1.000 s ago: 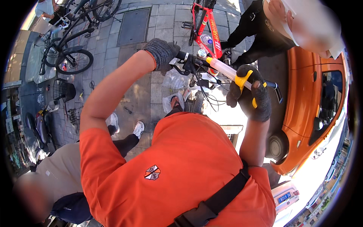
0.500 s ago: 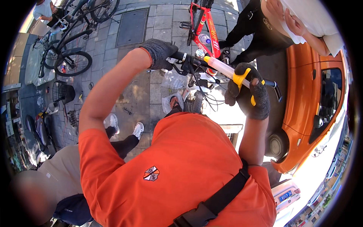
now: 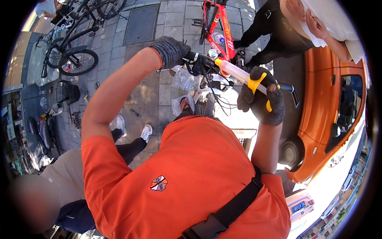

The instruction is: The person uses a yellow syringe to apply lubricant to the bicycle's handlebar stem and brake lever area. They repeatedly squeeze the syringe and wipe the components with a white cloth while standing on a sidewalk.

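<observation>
My left hand (image 3: 171, 51) wears a dark grey knit glove and is closed round the end of a black handlebar (image 3: 192, 56), beside a brake lever and cables. My right hand (image 3: 266, 99), also gloved, grips a translucent tube-shaped tool (image 3: 236, 71) with a yellow tip and yellow handle pieces, its tip lying at the handlebar's middle. A black rod sticks out beyond my right fist. Below hang loose cables (image 3: 217, 99) and a white bicycle part. A crumpled clear plastic bag (image 3: 183, 79) lies on the paving, and a red bicycle frame (image 3: 223, 36) stands just beyond.
A person in dark trousers (image 3: 266, 36) stands at upper right, beside an orange car (image 3: 318, 119). Another person in a grey top (image 3: 63, 171) is at lower left. Black bicycles (image 3: 75, 59), a wire basket (image 3: 65, 91) and a scooter (image 3: 41, 133) line the left; someone sits at top left.
My left hand and the handlebar have shifted slightly upward. The right-hand person has raised the bare hands a little and shifted. My right hand's grip on the tool looks the same.
</observation>
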Tool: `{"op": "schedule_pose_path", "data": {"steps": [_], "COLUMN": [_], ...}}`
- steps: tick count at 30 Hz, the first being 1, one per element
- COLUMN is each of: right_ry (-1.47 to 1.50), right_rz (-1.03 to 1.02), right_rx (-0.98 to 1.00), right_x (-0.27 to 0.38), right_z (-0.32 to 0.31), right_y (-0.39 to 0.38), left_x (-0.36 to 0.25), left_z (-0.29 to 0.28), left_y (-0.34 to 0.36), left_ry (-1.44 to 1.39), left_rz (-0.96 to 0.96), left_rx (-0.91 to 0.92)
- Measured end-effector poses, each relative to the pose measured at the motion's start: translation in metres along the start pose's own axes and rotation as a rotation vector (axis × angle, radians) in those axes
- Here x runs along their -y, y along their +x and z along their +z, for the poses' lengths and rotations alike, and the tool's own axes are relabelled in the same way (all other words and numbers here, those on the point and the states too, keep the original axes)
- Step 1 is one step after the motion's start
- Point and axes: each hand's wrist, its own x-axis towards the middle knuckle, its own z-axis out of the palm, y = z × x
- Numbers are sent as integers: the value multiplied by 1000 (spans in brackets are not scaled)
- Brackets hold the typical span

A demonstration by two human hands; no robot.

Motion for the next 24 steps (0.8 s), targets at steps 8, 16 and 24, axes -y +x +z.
{"op": "schedule_pose_path", "data": {"steps": [8, 16, 24], "right_ry": [23, 109, 161], "right_rz": [-5, -18, -31], "right_rx": [-24, 10, 0], "right_x": [1, -1, -4], "right_z": [-5, -13, -13], "right_y": [0, 1, 3], "left_x": [2, -7, -4], "left_z": [-17, 2, -9], "left_y": [-12, -7, 6], "left_ry": [-247, 51, 48], "left_rz": [-60, -33, -12], "left_rx": [75, 3, 59]}}
